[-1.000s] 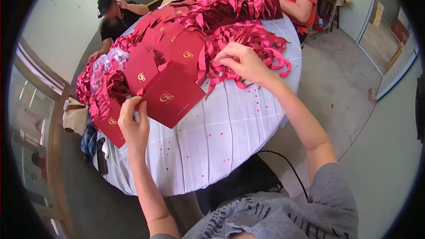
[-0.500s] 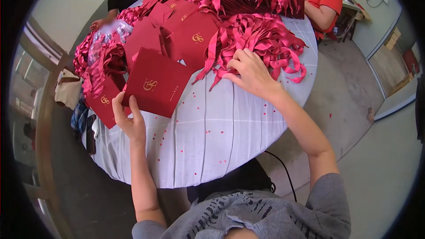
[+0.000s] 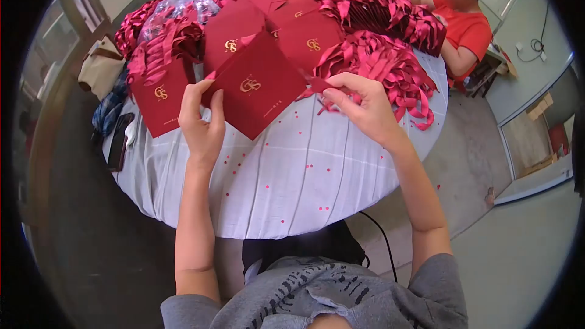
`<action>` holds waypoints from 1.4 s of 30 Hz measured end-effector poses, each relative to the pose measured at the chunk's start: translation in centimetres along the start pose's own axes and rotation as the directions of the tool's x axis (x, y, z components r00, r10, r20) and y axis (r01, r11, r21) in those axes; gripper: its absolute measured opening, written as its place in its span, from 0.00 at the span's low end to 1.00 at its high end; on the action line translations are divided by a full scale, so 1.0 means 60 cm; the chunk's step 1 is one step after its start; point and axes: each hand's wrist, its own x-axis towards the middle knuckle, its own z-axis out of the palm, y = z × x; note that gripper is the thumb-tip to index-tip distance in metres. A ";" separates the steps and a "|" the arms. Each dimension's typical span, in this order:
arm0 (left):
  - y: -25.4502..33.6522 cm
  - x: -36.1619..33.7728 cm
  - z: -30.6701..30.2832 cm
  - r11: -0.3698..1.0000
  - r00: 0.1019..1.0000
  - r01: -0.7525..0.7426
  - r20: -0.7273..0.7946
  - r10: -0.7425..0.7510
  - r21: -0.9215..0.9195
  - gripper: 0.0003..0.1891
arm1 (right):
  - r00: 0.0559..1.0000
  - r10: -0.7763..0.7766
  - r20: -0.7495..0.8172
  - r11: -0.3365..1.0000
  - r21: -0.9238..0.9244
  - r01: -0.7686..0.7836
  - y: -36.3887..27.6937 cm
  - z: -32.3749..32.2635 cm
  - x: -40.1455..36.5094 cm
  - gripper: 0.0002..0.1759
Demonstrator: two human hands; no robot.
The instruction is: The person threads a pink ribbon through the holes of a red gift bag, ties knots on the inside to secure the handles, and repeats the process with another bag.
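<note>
A flat red paper bag (image 3: 262, 100) with a gold logo is tilted over the near side of the table. Its left corner is pinched between the thumb and fingers of my left hand (image 3: 204, 119). My right hand (image 3: 367, 108) is closed on a dark pink ribbon (image 3: 318, 85), right by the bag's right corner. Just behind that hand lies a loose heap of pink ribbons (image 3: 384, 64). More red bags (image 3: 304, 42) are piled behind the one I hold. Left of my left hand rests another bag (image 3: 163, 106) with ribbon on top.
The round table has a pale cloth (image 3: 292, 201) dotted with small red paper discs. A phone (image 3: 117, 146) and a beige bag (image 3: 99, 73) are at the left edge. Clear plastic (image 3: 183, 12) lies farther back. A person in red (image 3: 469, 42) sits across on the right.
My right hand has come off the ribbon heap with a ribbon and is now beside the bag's right corner. The camera view has shifted; my left hand still holds the bag.
</note>
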 end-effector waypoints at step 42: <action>-0.006 0.019 -0.036 0.778 0.861 0.476 0.396 -0.318 -0.410 0.08 | 0.989 0.133 -0.071 0.982 0.144 -0.121 -0.072 0.183 0.043 0.09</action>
